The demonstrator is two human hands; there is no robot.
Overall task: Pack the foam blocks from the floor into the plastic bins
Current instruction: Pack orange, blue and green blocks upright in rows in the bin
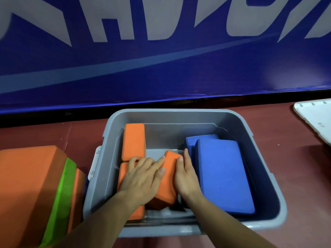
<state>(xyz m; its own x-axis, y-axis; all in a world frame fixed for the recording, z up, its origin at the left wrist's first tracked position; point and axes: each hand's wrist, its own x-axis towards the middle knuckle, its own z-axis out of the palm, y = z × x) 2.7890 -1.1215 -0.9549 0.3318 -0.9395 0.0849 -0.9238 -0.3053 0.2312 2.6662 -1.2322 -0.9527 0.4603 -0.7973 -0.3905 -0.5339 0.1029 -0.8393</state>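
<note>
A grey plastic bin (180, 114) stands on the floor in front of me. Inside, an orange foam block (134, 141) lies at the back left, with another orange block (123, 173) in front of it. Two stacked blue blocks (223, 174) fill the right side. A tilted orange block (169, 183) sits in the middle between my hands. My left hand (143, 178) lies flat across it and the left orange block, fingers straight. My right hand (186, 176) presses against its right side with straight fingers.
Left of the bin, a stack of blocks stands on the floor: a big orange block (26, 190), a green one (60, 194) and another orange one (77, 190). A white lid (315, 117) lies at the far right. A blue banner wall (161, 68) rises behind.
</note>
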